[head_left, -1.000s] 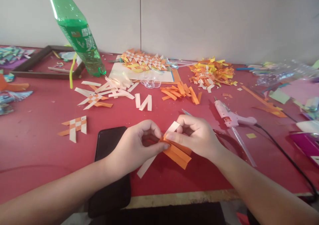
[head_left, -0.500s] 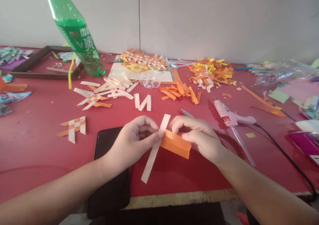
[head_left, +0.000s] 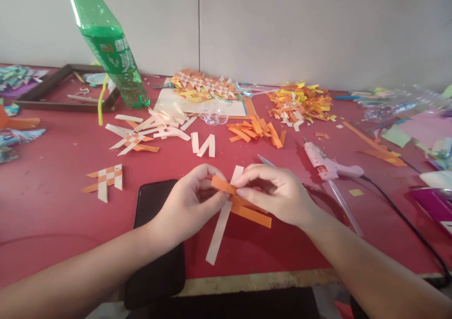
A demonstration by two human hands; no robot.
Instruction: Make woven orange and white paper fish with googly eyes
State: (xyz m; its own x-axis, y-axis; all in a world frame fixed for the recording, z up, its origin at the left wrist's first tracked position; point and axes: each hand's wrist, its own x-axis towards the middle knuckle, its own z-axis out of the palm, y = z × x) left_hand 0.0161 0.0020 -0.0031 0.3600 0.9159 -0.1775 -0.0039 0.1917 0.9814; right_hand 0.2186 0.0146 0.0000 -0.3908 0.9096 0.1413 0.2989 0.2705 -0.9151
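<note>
Between my two hands, orange paper strips (head_left: 252,214) cross a pale cream paper strip (head_left: 219,234). My left hand (head_left: 197,192) pinches the crossing from the left, thumb in front. My right hand (head_left: 278,192) pinches an orange strip between thumb and forefinger; its end lies bent over the cream strip toward the left. Other orange strips stick out below my right fingers. The cream strip slants from above the fingers down toward the table's front edge. Part of the crossing is hidden by my fingertips.
A black phone (head_left: 155,248) lies under my left forearm. Woven paper pieces (head_left: 110,177), cream strips (head_left: 173,123) and orange strips (head_left: 257,130) lie beyond. A corded glue gun (head_left: 326,164) is at right. A green bottle (head_left: 118,60) stands by a dark frame (head_left: 58,106).
My right hand has moved left and folded an orange strip leftward over the cream strip. The cream strip has shifted slightly down. My left hand has stayed nearly still, keeping its pinch.
</note>
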